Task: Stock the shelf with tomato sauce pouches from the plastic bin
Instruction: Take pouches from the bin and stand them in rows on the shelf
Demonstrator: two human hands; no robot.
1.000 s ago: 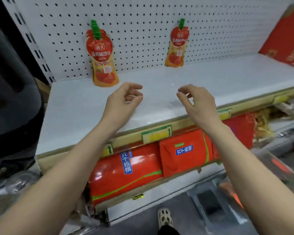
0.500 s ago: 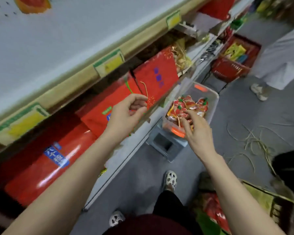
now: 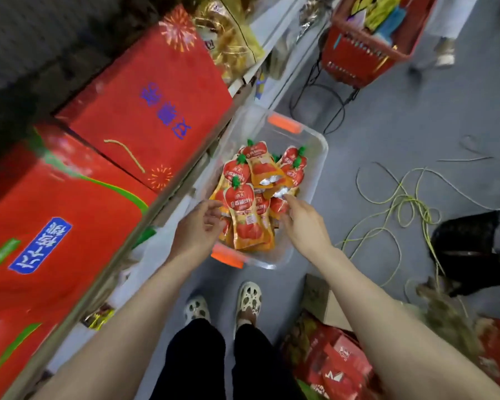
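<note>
A clear plastic bin (image 3: 315,157) with orange handles sits on the floor below me, holding several red and yellow tomato sauce pouches with green caps. The nearest pouch (image 3: 246,217) lies on top of the pile. My left hand (image 3: 197,229) hovers at the bin's near left edge with fingers apart, touching the side of that pouch. My right hand (image 3: 303,223) reaches in from the right, fingertips on the pouches, holding nothing. The top shelf is out of view.
Red gift boxes (image 3: 145,99) fill the lower shelf on the left. A red shopping basket (image 3: 364,50) stands at the far right, green and white cords (image 3: 399,197) lie on the floor, a cardboard box and red packs (image 3: 338,368) sit by my feet.
My view has swung from the top shelf down to the bin. Both hands have dropped from above the shelf to the pouches in the bin.
</note>
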